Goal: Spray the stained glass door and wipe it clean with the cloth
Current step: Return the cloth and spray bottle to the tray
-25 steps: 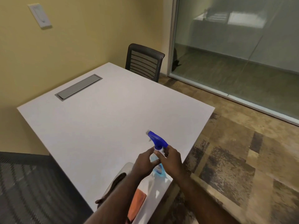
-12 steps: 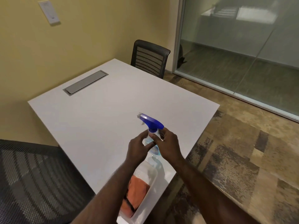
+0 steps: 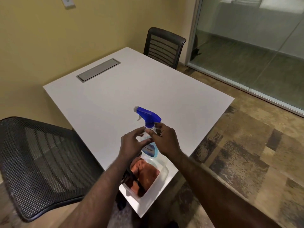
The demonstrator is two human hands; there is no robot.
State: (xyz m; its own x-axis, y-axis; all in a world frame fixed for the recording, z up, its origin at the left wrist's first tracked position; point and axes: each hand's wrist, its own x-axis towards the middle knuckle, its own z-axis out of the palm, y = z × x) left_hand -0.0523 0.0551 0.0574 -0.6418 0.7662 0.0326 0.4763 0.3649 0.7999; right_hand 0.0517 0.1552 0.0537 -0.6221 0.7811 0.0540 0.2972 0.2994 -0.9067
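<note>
Closest to you, the orange cloth [image 3: 144, 174] lies in a clear tub [image 3: 164, 171] on the table's [image 3: 98, 102] near corner. Just past it, your left hand [image 3: 131, 143] and right hand [image 3: 166, 140] both hold the spray bottle [image 3: 148, 127] upright. You're picking up your tools. Next, carry them to the glass door [image 3: 246, 46], far right.

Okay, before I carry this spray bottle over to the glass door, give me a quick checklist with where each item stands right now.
1. Grip on the spray bottle: ok, left hand and right hand both hold its neck.
2. Bottle upright: ok.
3. Nozzle set to spray: cannot tell.
4. Liquid level: cannot tell, hands cover the body.
5. Orange cloth picked up: not ok, it lies in the clear tub on the table.
6. Glass door in view: ok, to the right, stains not discernible.
</note>
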